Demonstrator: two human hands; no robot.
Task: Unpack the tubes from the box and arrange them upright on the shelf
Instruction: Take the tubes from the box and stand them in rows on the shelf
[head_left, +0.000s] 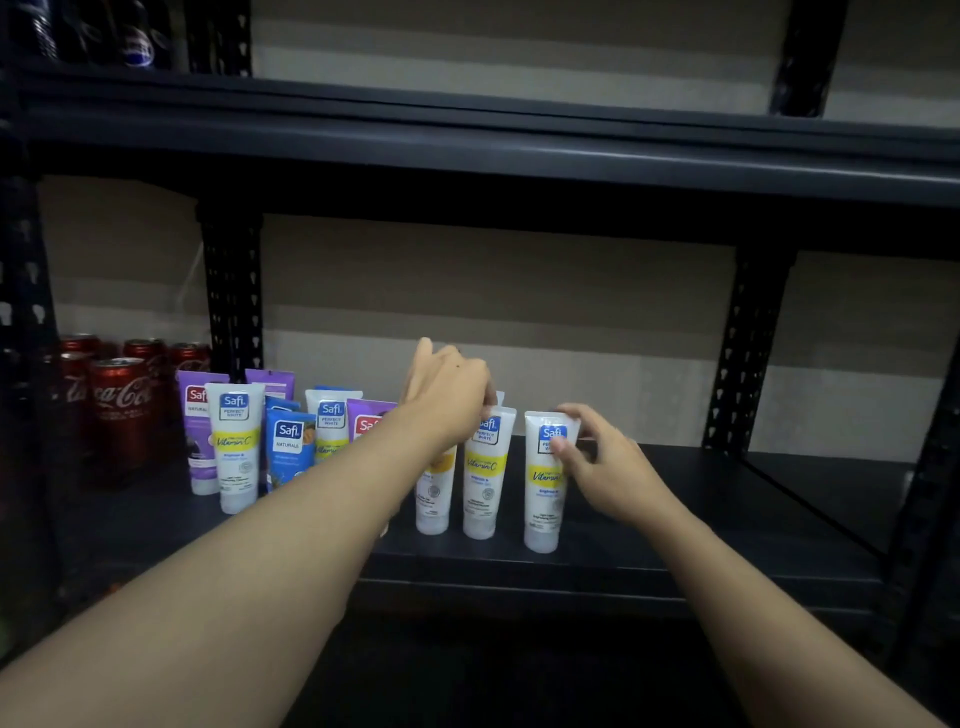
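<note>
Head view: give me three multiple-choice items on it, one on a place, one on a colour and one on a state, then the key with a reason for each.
1. Where on the shelf do the Coca-Cola cans stand?
A. right of the tubes
B. left of the tubes
C. in front of the tubes

2. What colour is the band behind "Vitamin C" on the rightmost tube?
A. green
B. red
C. yellow

3. The rightmost tube is:
A. upright on its cap
B. lying flat
C. leaning on a can

Key:
1 B, the cans sit at the far left with the tubes to their right.
2 C, the band under the blue logo is yellow.
3 A, it stands cap down while the right hand pinches its top.
</note>
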